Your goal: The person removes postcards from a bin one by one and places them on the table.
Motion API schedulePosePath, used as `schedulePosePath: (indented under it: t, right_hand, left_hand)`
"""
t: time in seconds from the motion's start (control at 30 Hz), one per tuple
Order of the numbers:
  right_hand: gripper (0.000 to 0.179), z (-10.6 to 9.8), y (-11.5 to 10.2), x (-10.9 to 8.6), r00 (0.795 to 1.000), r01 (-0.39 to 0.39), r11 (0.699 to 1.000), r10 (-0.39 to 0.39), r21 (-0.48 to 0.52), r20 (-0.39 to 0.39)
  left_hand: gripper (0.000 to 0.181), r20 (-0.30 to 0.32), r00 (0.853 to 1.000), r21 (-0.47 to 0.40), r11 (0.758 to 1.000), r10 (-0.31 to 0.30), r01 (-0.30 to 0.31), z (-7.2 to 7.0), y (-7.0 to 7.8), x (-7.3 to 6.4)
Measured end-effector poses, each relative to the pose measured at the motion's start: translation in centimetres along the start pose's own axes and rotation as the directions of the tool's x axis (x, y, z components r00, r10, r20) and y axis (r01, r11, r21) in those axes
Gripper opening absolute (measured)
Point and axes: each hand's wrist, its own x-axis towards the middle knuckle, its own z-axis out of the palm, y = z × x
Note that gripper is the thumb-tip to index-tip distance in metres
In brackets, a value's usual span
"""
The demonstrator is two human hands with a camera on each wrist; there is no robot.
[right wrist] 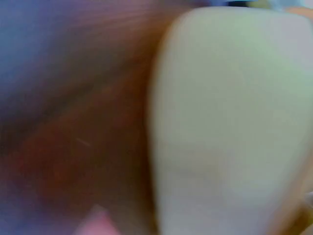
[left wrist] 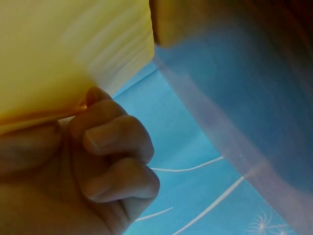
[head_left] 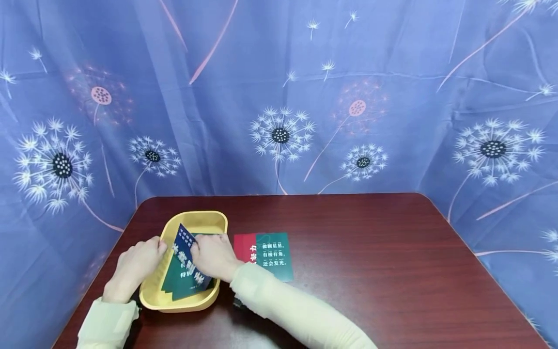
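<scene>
At the left of the table, in the head view, stands a yellow plastic basin (head_left: 174,306) with several green cards (head_left: 186,289) printed in white inside. My left hand (head_left: 137,264) grips its left rim. The left wrist view shows the curled fingers of that hand (left wrist: 117,152) against the basin's wall (left wrist: 63,49). My right hand (head_left: 215,255) pinches a dark blue card (head_left: 186,249) with white characters, tilted over the green ones. It hides part of the cards behind it. The right wrist view is blurred, mostly a pale rounded shape.
Right of the basin, a green card (head_left: 275,264) and a red card (head_left: 243,242) lie overlapping on the dark red wooden table (head_left: 370,261). My right forearm crosses the table's front. A blue dandelion-print curtain (head_left: 226,121) hangs behind and at both sides.
</scene>
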Motion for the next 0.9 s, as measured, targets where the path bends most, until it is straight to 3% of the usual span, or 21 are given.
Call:
schedulePosePath:
  t: [0.07,0.17,0.33,0.47,0.53,0.63,0.77,0.83,0.9]
  right_hand:
    - [0.022,-1.5,0.6,0.0,1.0,-0.013,0.989,0.009,0.147,0.024]
    - [0.018,-3.8,1.6,-0.2,0.997,-0.063,0.934,0.044,0.351,0.064]
    - [0.009,-6.6,4.4,-1.5,0.985,-0.172,0.785,0.117,0.595,0.129]
    - [0.01,-7.9,7.3,-2.8,0.975,-0.22,0.662,0.162,0.717,0.149]
    - [0.012,-8.4,8.8,-3.5,0.974,-0.225,0.619,0.174,0.753,0.148]
    - [0.013,-9.1,10.7,-4.6,0.971,-0.233,0.591,0.185,0.773,0.151]
    - [0.012,-9.7,12.8,-5.8,0.967,-0.252,0.606,0.191,0.754,0.169]
    - [0.011,-9.9,13.8,-6.3,0.96,-0.276,0.582,0.198,0.765,0.196]
    - [0.011,-10.0,14.9,-6.8,0.949,-0.312,0.538,0.211,0.784,0.233]
  left_hand:
    - [0.034,0.003,1.0,0.002,1.0,0.001,-0.001,0.0,0.1,0.1]
    - [0.033,0.01,1.0,0.006,1.0,-0.002,0.002,0.0,0.1,0.1]
    - [0.035,0.011,1.0,0.002,1.0,-0.009,0.009,-0.2,0.2,0.0]
    - [0.035,0.009,1.0,0.0,1.0,-0.009,0.009,-0.1,0.1,0.1]
    - [0.035,0.011,1.0,0.003,1.0,-0.008,0.008,0.0,0.0,0.2]
    - [0.035,0.014,1.0,0.005,1.0,-0.005,0.005,0.1,0.0,0.2]
    - [0.035,0.012,1.0,-0.001,1.0,-0.011,0.011,0.0,-0.1,0.1]
    - [0.034,0.01,1.0,-0.004,1.0,-0.012,0.012,0.0,0.0,0.1]
    - [0.034,0.009,1.0,-0.007,1.0,-0.011,0.011,-0.1,0.0,0.0]
